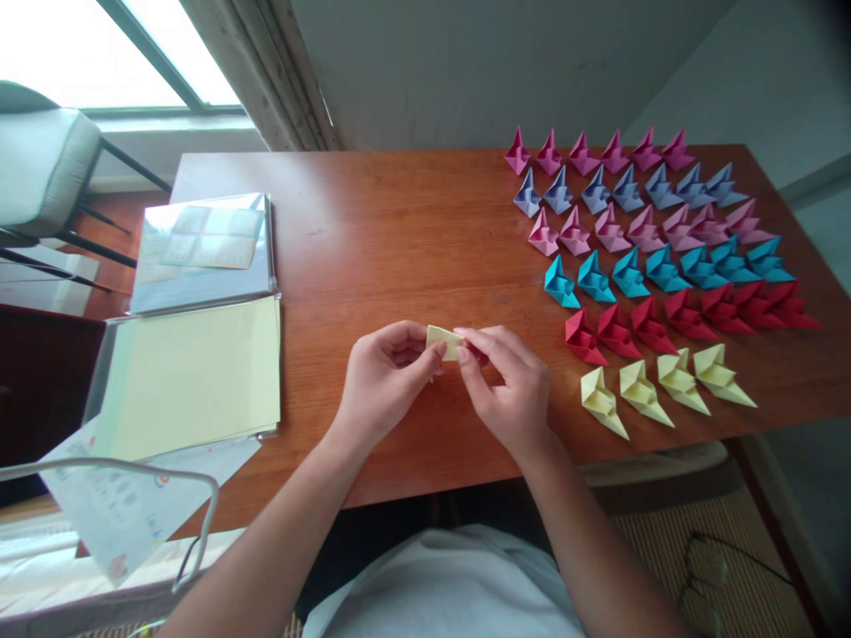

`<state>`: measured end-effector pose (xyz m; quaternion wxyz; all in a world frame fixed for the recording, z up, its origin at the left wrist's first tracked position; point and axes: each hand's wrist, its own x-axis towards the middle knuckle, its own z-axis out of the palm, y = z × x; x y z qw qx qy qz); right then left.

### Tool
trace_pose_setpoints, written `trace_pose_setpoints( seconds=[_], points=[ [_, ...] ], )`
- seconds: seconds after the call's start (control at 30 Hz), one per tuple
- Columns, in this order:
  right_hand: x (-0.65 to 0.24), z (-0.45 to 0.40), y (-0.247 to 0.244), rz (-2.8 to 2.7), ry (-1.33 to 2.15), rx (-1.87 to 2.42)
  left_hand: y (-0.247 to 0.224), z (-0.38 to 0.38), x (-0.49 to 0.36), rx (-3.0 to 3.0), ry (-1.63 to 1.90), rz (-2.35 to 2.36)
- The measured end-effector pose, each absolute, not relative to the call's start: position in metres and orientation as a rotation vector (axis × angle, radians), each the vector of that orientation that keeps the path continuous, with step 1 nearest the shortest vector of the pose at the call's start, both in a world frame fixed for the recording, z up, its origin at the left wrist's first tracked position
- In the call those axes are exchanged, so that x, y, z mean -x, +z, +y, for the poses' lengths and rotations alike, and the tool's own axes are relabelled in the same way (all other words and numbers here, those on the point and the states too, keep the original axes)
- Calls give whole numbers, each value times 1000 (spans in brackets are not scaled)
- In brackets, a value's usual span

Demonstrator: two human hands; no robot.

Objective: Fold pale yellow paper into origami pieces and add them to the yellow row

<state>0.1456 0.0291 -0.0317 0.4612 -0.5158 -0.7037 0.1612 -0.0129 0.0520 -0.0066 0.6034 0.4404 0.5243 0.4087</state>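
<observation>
A small folded piece of pale yellow paper (442,343) is held up above the wooden table, between both hands. My left hand (389,377) pinches its left side with the thumb in front. The fingertips of my right hand (509,381) close on its right end. To the right, rows of folded paper figures stand on the table: magenta (581,157), lavender (626,191), pink (612,230), blue (629,274) and red (617,332). The row nearest me holds several pale yellow figures (600,399).
At the left of the brown table (372,230) lie a stack of pale yellow sheets (199,377) and a plastic-wrapped pack (199,288). A printed sheet (126,505) hangs past the edge by a curved metal bar (133,464). A chair (40,168) stands at the far left.
</observation>
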Motion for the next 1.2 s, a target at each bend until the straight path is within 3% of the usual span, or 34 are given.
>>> trace_pose_setpoints(
  seconds=[0.73, 1.2],
  points=[
    [-141, 26, -38, -1853, 32, 1298, -6, 49, 8, -959, 939, 1228],
    [-140, 28, -34, -1779, 68, 1300, -5, 50, 8, -952, 926, 1201]
  ],
)
